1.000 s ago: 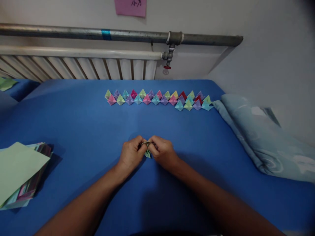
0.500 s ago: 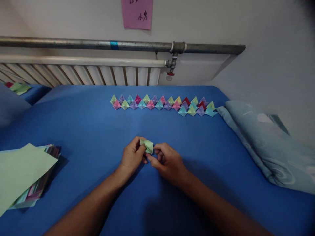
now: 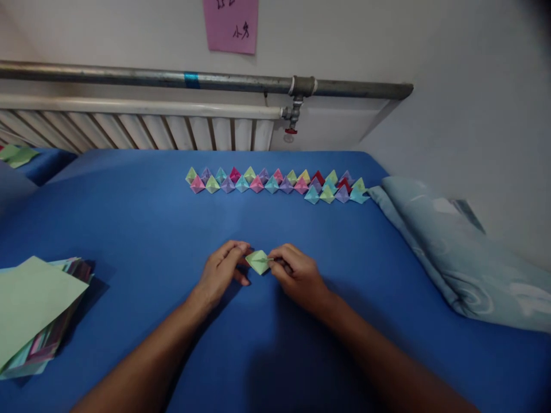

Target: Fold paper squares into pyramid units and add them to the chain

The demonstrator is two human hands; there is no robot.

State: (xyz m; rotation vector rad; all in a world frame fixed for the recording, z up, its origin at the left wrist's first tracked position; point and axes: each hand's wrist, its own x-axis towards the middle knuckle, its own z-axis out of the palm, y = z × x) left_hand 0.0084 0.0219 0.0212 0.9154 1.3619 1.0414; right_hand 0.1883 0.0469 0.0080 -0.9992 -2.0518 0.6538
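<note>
A folded light-green paper piece (image 3: 258, 261), diamond-shaped with a raised crease, is held just above the blue surface. My right hand (image 3: 297, 272) pinches its right tip between thumb and fingers. At the piece's left tip, my left hand (image 3: 224, 267) is half curled with its fingers apart, very close to the paper; whether a fingertip still touches it is hard to see. Beyond the hands, several similar folded paper pieces (image 3: 256, 183) in pink, purple, blue, green, yellow and red stand in close rows.
A stack of coloured paper sheets (image 3: 38, 310) with a green one on top lies at left. A folded grey-blue cloth (image 3: 451, 252) rests at right on the blue surface (image 3: 150, 223). Behind are a radiator (image 3: 163, 132), a metal pipe (image 3: 241, 82) and a red-handled valve (image 3: 291, 131).
The green piece has been turned and now shows a diamond face. My left thumb has come off it, while my right hand has taken its right tip. The view has shifted slightly.
</note>
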